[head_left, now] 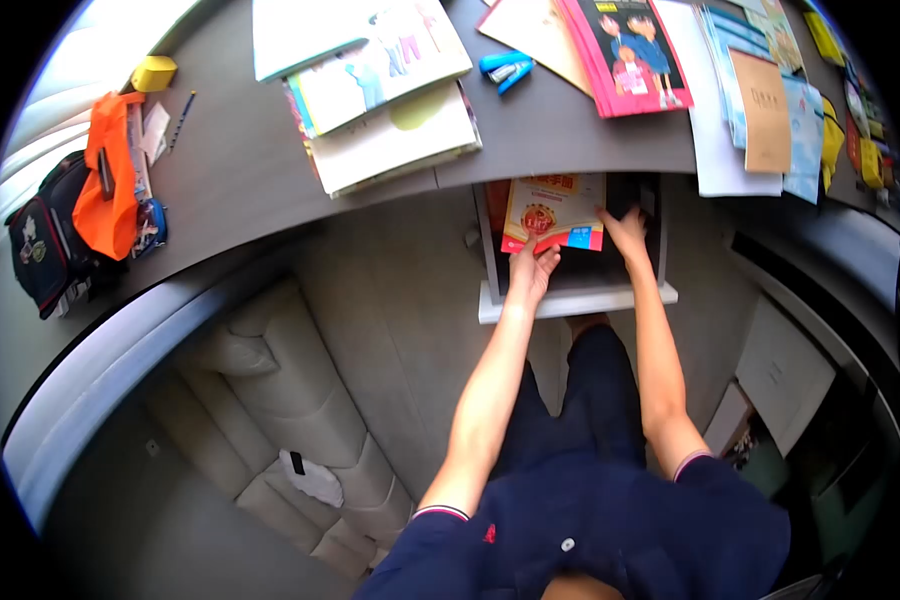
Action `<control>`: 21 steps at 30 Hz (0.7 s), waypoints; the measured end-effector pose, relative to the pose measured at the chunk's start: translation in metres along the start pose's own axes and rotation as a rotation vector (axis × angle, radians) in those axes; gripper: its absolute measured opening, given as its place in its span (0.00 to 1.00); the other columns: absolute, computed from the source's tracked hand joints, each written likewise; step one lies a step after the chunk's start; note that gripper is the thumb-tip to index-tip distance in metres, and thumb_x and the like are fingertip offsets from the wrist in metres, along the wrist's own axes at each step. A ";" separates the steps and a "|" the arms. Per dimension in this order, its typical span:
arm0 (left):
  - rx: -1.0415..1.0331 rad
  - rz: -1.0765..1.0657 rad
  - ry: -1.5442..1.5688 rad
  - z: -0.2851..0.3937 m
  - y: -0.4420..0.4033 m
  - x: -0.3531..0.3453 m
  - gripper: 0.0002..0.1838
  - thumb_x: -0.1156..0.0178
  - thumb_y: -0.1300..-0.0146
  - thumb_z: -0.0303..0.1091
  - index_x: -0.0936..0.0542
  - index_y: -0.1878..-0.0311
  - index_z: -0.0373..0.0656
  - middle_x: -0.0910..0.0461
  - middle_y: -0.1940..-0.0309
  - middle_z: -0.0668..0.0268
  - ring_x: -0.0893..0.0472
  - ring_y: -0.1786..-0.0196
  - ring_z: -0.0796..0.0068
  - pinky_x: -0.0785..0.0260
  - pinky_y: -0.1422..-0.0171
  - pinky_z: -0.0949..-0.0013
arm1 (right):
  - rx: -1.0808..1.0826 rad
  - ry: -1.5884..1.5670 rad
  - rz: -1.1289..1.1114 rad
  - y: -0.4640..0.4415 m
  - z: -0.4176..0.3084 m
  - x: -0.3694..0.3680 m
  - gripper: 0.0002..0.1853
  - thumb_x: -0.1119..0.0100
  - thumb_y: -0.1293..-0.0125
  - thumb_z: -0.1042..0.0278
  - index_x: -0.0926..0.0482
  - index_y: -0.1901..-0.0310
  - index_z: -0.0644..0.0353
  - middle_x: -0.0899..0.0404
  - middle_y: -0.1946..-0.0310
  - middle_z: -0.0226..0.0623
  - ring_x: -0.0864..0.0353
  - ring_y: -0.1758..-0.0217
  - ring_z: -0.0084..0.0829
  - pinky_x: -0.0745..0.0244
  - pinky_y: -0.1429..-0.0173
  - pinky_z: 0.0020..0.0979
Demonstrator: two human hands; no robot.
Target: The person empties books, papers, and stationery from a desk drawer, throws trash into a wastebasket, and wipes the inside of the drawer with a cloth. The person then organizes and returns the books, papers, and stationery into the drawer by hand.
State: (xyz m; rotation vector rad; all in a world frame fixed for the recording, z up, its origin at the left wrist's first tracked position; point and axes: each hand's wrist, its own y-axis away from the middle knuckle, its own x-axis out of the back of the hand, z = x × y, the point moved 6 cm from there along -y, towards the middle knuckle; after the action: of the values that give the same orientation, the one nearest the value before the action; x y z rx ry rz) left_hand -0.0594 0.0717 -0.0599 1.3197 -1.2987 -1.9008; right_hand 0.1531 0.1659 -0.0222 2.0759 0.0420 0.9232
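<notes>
A book with a cream and red cover (550, 212) lies in the pulled-out drawer (582, 303) below the desk edge, its far end hidden under the desktop. My left hand (535, 270) is at the book's near edge, the thumb over the cover and the other fingers by the edge, closed on it. At the book's right side is my right hand (626, 235), its thumb touching the edge and its fingers apart over the dark drawer interior.
On the desk (230, 150) are a book stack (395, 135), a blue stapler (508, 70), a pink-edged book (630, 60) and a brown notebook (763, 110). A black bag (50, 230) with an orange cloth (105, 190) sits at left. A beige padded seat (300, 400) stands lower left.
</notes>
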 end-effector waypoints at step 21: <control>-0.640 -0.912 0.928 0.307 0.242 -0.139 0.12 0.49 0.24 0.40 0.21 0.46 0.47 0.22 0.61 0.73 0.27 0.62 0.78 0.32 0.63 0.72 | 0.460 -0.523 -0.124 0.052 -0.167 -0.089 0.29 0.43 0.28 0.48 0.31 0.38 0.65 0.28 0.45 0.54 0.28 0.43 0.48 0.30 0.40 0.43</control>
State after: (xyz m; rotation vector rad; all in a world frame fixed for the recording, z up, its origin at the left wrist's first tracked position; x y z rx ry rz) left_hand -0.3074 0.2083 0.2428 2.1514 0.4169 -1.5243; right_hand -0.0306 0.2165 0.0240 2.6496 0.1137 0.2864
